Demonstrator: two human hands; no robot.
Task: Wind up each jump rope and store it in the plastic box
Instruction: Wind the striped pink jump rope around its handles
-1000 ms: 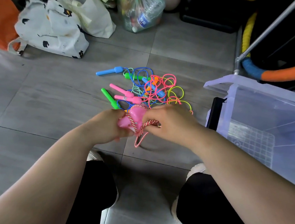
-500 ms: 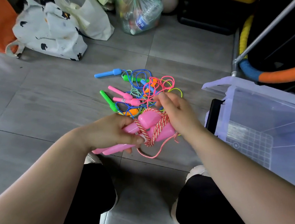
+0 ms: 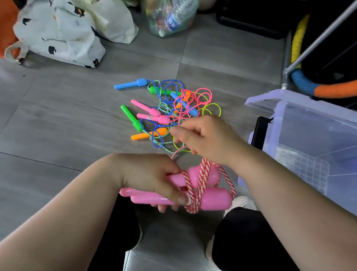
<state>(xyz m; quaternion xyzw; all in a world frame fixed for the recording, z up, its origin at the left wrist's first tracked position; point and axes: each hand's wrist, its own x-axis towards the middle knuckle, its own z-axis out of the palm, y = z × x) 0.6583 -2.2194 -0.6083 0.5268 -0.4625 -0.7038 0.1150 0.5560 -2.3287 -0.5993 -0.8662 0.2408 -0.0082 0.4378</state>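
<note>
Pink handles point(image 3: 214, 197), paired, gripped in left hand point(image 3: 153, 178), low over the lap beside plastic box point(image 3: 322, 128). Red-white rope point(image 3: 203, 174) now several turns round them. Right hand point(image 3: 212, 141) has lifted clear since a second ago, pinching the loose tail. Winding looks nearly done, storing next.

Lower centre: two glossy pink handles point(image 3: 212, 198) wound with a red-and-white twisted rope point(image 3: 202, 176). Mid-frame pile: a sky-blue handle point(image 3: 131, 84), a green handle point(image 3: 129, 115), an orange handle point(image 3: 140, 136), a neon-pink cord point(image 3: 204, 90) and a yellow cord point(image 3: 211, 103) on grey floor tiles point(image 3: 44, 124). Right: a clear, lilac-tinted plastic box point(image 3: 322, 128). Upper left: a white bag point(image 3: 63, 37) with black blotches.
</note>
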